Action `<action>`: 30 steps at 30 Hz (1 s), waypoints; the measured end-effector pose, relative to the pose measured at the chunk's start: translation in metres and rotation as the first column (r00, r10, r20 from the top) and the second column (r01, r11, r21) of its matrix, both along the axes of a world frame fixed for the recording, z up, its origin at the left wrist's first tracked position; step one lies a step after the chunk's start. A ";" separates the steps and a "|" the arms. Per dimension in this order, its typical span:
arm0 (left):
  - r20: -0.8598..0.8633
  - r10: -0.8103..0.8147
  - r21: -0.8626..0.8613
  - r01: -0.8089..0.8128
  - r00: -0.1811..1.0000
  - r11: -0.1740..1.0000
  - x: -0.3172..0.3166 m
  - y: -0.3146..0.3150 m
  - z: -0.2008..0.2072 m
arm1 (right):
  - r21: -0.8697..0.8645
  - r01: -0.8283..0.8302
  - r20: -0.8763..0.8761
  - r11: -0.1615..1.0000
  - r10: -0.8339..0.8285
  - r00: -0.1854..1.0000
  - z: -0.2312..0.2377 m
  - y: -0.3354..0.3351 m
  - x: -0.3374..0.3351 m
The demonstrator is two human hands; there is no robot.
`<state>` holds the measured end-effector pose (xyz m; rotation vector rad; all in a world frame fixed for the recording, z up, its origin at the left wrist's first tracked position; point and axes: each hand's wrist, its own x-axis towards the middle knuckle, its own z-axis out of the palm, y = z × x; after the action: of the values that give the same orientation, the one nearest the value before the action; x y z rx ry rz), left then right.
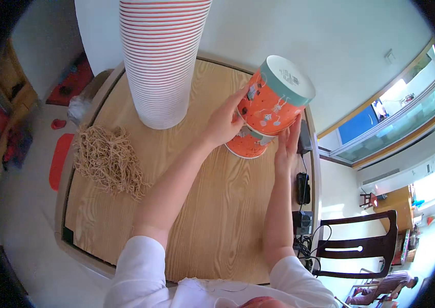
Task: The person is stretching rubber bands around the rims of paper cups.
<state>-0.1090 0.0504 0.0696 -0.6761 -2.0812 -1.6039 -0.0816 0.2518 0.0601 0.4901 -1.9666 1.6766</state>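
Both my left hand (225,122) and right hand (287,146) grip the upturned orange tubs (271,110) over the wooden table's far right; a tall cup stack (162,66) and tan strands (108,159) sit leftward, black cables (307,250) by the right edge, a chair (331,253) beyond, pale wall (258,28) behind

An orange-and-green patterned round paper tub (274,109) tilts upside down over a matching, inverted orange paper tub (248,146).

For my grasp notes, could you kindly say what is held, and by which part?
Left hand and right hand hold the upper orange tub by opposite sides of its wall.
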 end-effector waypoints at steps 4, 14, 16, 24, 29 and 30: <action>-0.005 0.009 0.001 -0.009 1.000 1.000 -0.009 0.000 -0.025 | 0.042 0.069 -0.064 0.997 -0.066 0.996 -0.027 0.002 0.001; 0.182 -0.069 0.056 0.060 0.981 0.997 -0.023 -0.011 -0.059 | 0.348 0.264 -0.156 0.900 -0.222 0.963 -0.048 -0.003 0.022; 0.152 -0.060 0.026 0.057 0.987 0.998 -0.025 -0.014 -0.067 | 0.332 0.244 -0.088 0.911 -0.228 0.970 -0.052 -0.008 0.027; 0.376 -0.270 0.254 0.181 0.887 0.950 -0.007 -0.011 -0.077 | 0.123 0.303 0.019 0.945 -0.307 0.951 -0.058 -0.007 0.034; 0.429 -0.039 0.019 0.034 0.902 0.999 0.002 -0.014 -0.102 | 0.391 0.502 -0.346 0.771 -0.383 0.857 0.022 -0.012 0.041; 0.420 0.030 -0.042 -0.014 0.907 0.999 0.005 -0.012 -0.107 | 0.519 0.486 -0.333 0.703 -0.358 0.872 0.039 -0.016 0.042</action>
<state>-0.1040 0.0383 -0.0372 -0.3321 -2.4127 -1.8290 -0.0397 0.2359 0.0994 0.3581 -2.2051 0.6728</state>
